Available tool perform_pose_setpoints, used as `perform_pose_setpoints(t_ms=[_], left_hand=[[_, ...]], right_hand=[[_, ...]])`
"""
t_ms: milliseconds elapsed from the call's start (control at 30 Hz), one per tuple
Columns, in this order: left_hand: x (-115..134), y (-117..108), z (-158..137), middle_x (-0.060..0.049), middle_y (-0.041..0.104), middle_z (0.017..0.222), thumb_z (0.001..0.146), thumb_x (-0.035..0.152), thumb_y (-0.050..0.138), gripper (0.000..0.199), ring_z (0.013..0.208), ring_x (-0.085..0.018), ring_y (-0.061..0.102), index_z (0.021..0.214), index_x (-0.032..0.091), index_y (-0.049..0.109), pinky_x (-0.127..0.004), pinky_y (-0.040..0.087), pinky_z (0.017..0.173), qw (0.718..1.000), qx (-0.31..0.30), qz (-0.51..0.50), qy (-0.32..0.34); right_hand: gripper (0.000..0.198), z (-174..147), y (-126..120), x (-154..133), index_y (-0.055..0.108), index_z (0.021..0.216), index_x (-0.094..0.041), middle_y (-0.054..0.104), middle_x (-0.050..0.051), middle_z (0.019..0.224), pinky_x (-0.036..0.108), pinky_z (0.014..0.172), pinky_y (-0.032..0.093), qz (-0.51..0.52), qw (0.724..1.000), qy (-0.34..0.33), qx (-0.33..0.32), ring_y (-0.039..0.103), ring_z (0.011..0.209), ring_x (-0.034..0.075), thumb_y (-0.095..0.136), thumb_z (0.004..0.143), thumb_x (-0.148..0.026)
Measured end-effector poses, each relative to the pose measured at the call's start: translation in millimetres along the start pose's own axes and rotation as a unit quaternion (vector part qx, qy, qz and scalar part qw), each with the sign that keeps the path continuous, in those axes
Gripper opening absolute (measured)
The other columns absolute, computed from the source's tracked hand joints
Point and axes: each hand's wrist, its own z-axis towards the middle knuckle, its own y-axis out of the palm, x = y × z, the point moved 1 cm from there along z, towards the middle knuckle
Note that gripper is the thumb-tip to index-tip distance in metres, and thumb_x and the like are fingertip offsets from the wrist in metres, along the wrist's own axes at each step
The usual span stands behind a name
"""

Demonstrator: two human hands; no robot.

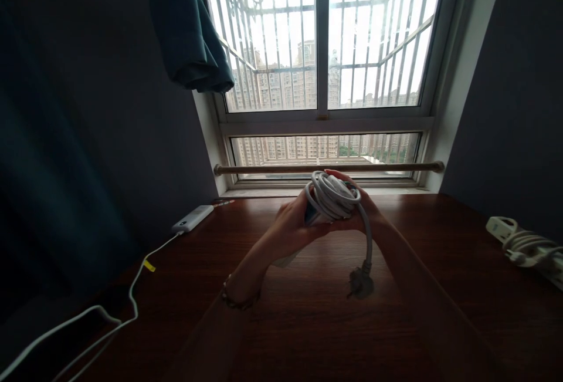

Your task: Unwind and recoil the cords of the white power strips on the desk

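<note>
Holding a coiled white power cord at the frame's centre, the left hand and right hand curl their fingers around it; its plug dangles over the wooden tabletop.

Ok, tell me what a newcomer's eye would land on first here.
First, the bright barred window at top centre. Just below it, the coiled cable held between the left hand and right hand, its plug dangling. Then the cord-wrapped power strip at the right edge.
</note>
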Motion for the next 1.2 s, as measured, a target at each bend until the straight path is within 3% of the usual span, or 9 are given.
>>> perform_pose_setpoints(t_ms=[167, 300, 367, 467, 567, 700, 1000, 1200], left_hand=[[-13, 4, 3, -0.007, 0.062, 0.111, 0.067, 0.035, 0.073, 0.059, 0.098, -0.025, 0.057, 0.118, 0.020, 0.048, -0.035, 0.045, 0.083, 0.996, 0.008, -0.086, 0.017], [-14, 7, 5, -0.006, 0.065, 0.108, 0.067, 0.033, 0.073, 0.052, 0.098, -0.024, 0.059, 0.112, 0.018, 0.053, -0.034, 0.047, 0.082, 0.991, 0.014, -0.133, -0.008], [-12, 7, 5, -0.006, 0.066, 0.105, 0.065, 0.035, 0.073, 0.052, 0.096, -0.024, 0.060, 0.111, 0.018, 0.054, -0.034, 0.048, 0.080, 0.993, 0.018, -0.118, -0.024], [-9, 5, 5, -0.007, 0.066, 0.102, 0.061, 0.041, 0.075, 0.056, 0.092, -0.025, 0.061, 0.108, 0.017, 0.055, -0.034, 0.048, 0.076, 0.997, 0.026, -0.060, -0.045], [-5, 2, 4, -0.007, 0.066, 0.097, 0.063, 0.042, 0.072, 0.051, 0.086, -0.024, 0.061, 0.104, 0.017, 0.054, -0.033, 0.048, 0.071, 0.998, 0.023, 0.005, -0.055], [1, 1, 1, -0.005, 0.066, 0.093, 0.068, 0.043, 0.066, 0.044, 0.080, -0.023, 0.060, 0.101, 0.018, 0.053, -0.032, 0.045, 0.068, 0.996, 0.018, 0.074, -0.055], [12, 2, 2, -0.006, 0.063, 0.091, 0.068, 0.046, 0.067, 0.047, 0.079, -0.022, 0.056, 0.101, 0.015, 0.054, -0.033, 0.044, 0.068, 0.997, -0.031, 0.049, -0.060], [3, 12, 4, -0.004, 0.063, 0.092, 0.068, 0.043, 0.069, 0.046, 0.080, -0.020, 0.057, 0.102, 0.017, 0.054, -0.031, 0.044, 0.070, 0.997, 0.041, -0.021, -0.061]], right_hand=[[0.097, -1, 6, 3, 0.041, 0.130, -0.026, 0.054, 0.008, 0.121, 0.047, 0.100, 0.040, -0.013, 1.000, -0.002, 0.012, 0.053, 0.113, 0.029, 0.086, 0.044, -0.030], [0.100, -3, 14, 1, 0.029, 0.135, -0.031, 0.044, 0.010, 0.133, 0.046, 0.099, 0.043, 0.011, 0.999, -0.013, 0.040, 0.050, 0.118, 0.029, 0.084, 0.051, -0.030], [0.100, -4, 15, -2, 0.027, 0.136, -0.031, 0.038, 0.011, 0.139, 0.046, 0.100, 0.041, -0.018, 0.997, -0.043, 0.056, 0.046, 0.123, 0.029, 0.083, 0.053, -0.033], [0.102, -4, 13, -7, 0.032, 0.135, -0.026, 0.035, 0.013, 0.141, 0.047, 0.102, 0.040, -0.141, 0.982, -0.091, 0.081, 0.041, 0.126, 0.032, 0.084, 0.049, -0.040], [0.093, -5, 9, -13, 0.043, 0.128, -0.023, 0.047, 0.012, 0.129, 0.046, 0.098, 0.043, -0.265, 0.946, -0.154, 0.110, 0.045, 0.120, 0.031, 0.084, 0.047, -0.043], [0.067, -6, 8, -20, 0.057, 0.115, -0.023, 0.061, 0.008, 0.109, 0.040, 0.089, 0.049, -0.314, 0.919, -0.195, 0.134, 0.058, 0.103, 0.027, 0.082, 0.054, -0.035], [0.041, -8, 0, -29, 0.068, 0.096, -0.025, 0.070, 0.003, 0.094, 0.042, 0.089, 0.050, -0.275, 0.939, -0.154, 0.141, 0.065, 0.091, 0.025, 0.080, 0.057, -0.028], [0.051, -5, -2, -30, 0.063, 0.104, -0.024, 0.065, 0.005, 0.104, 0.037, 0.087, 0.049, -0.271, 0.945, -0.153, 0.098, 0.061, 0.099, 0.025, 0.081, 0.057, -0.031]])
